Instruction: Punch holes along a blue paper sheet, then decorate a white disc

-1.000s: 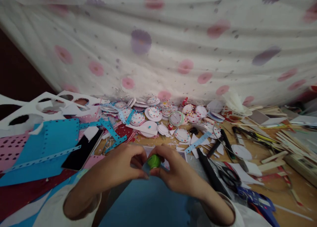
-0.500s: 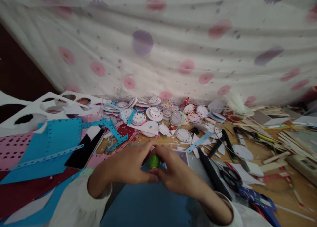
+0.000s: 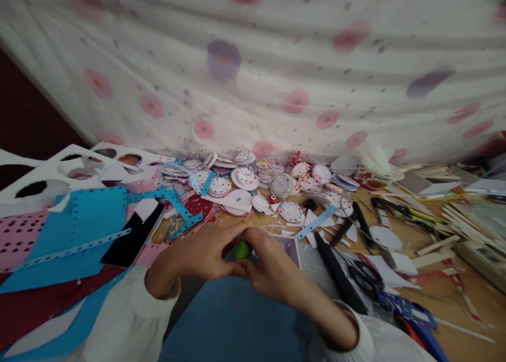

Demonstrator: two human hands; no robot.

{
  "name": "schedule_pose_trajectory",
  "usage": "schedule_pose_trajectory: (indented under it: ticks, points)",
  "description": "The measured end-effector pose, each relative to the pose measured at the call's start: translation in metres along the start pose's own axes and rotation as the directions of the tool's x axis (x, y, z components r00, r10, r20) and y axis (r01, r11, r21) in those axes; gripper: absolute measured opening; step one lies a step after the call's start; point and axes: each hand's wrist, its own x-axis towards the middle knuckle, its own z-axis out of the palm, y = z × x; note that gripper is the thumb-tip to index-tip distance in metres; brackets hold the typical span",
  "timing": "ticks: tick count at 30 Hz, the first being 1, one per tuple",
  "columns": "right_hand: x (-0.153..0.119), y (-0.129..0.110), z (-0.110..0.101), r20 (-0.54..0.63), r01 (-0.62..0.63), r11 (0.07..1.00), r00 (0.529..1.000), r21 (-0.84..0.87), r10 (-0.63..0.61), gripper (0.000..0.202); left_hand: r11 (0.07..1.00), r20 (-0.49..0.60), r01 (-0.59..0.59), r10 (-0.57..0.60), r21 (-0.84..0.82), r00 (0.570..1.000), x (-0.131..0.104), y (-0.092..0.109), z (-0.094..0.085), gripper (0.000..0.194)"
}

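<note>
A small, rounded, glossy green lump (image 3: 242, 250) sits between my two hands, partly hidden by the fingers; its exact kind cannot be made out. My left hand (image 3: 201, 254) curls around its left side. From the right, my right hand (image 3: 272, 264) closes on it, thumb and fingers bent. The fingertips of both hands meet above and below the lump. Beneath my wrists lies a plain blue surface (image 3: 233, 320). Just behind my right hand shows the pale edge of a shallow tray (image 3: 296, 250).
Decorated paper discs (image 3: 245, 177) pile up along the floral curtain (image 3: 276, 61). To the left are a phone (image 3: 132, 238), blue sheets (image 3: 95, 219) and cut-out white card (image 3: 71, 164). Scissors (image 3: 363, 275), a blue glue gun (image 3: 409, 312), a black rod (image 3: 338, 272) and wooden sticks (image 3: 470, 225) lie right.
The green lump has turned or sunk slightly between my fingers and shows less. My hands have drawn a little closer together. The view has shifted slightly.
</note>
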Motion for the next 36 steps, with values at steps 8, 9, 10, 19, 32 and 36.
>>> schedule_pose_trajectory:
  ticks: [8, 9, 10, 19, 32, 36]
  points:
    - [0.002, 0.006, -0.014, 0.183, -0.017, 0.998, 0.983, -0.056, 0.027, 0.022, 0.989, 0.086, 0.143, -0.146, 0.039, 0.985, -0.001, -0.003, 0.001, 0.081]
    - [0.001, 0.006, -0.017, 0.195, -0.039, 0.995, 0.979, -0.089, 0.056, 0.019, 0.990, 0.076, 0.133, -0.135, 0.036, 0.988, -0.002, -0.002, 0.000, 0.076]
    - [-0.001, 0.006, -0.020, 0.201, -0.063, 0.991, 0.976, -0.121, 0.087, 0.018, 0.992, 0.063, 0.123, -0.125, 0.037, 0.990, -0.003, -0.001, -0.001, 0.071]
    - [-0.003, -0.001, -0.024, 0.229, -0.123, 0.986, 0.962, -0.113, 0.147, 0.022, 0.998, 0.021, 0.053, -0.054, 0.036, 0.998, -0.008, -0.005, -0.004, 0.066]
    - [-0.004, 0.004, -0.028, 0.260, -0.110, 0.992, 0.958, -0.069, 0.124, 0.038, 0.992, 0.052, 0.121, -0.122, 0.018, 0.991, -0.011, -0.002, -0.007, 0.058]
    - [-0.005, 0.011, -0.035, 0.271, -0.149, 0.984, 0.947, -0.100, 0.171, 0.028, 0.985, 0.065, 0.146, -0.153, 0.096, 0.986, -0.010, -0.004, -0.008, 0.033]
